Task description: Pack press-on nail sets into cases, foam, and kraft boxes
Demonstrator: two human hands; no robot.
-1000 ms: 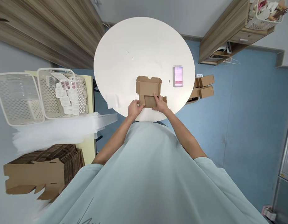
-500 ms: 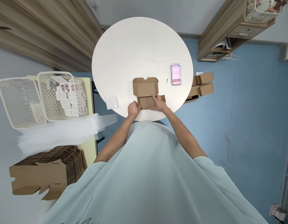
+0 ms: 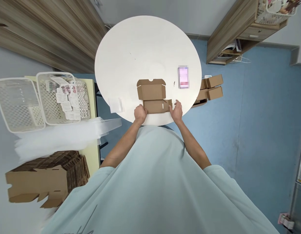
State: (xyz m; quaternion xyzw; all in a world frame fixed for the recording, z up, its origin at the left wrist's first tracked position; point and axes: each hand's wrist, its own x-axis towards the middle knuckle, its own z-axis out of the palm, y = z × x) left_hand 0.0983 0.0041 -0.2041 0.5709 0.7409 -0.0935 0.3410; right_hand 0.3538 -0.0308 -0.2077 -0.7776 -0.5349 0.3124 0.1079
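A brown cardboard box lies partly folded near my edge of the round table, its lid panel spread flat on the far side. A small white slot or mark shows on the box's floor. Closed at the left end is my left hand, its fingers curled onto the box wall. My right hand is beside the right end, thumb against the end flap and the other fingers apart. To the left lies a clear plastic bag.
On the white round table a phone lies to the right. A side table at left bears white baskets, white packing sheets and stacked flat cardboard boxes. Folded boxes stand beyond the table's right edge.
My right hand has moved from the box's middle to its right end, uncovering the box floor. My left hand stays at the left end. The camera view has shifted slightly.
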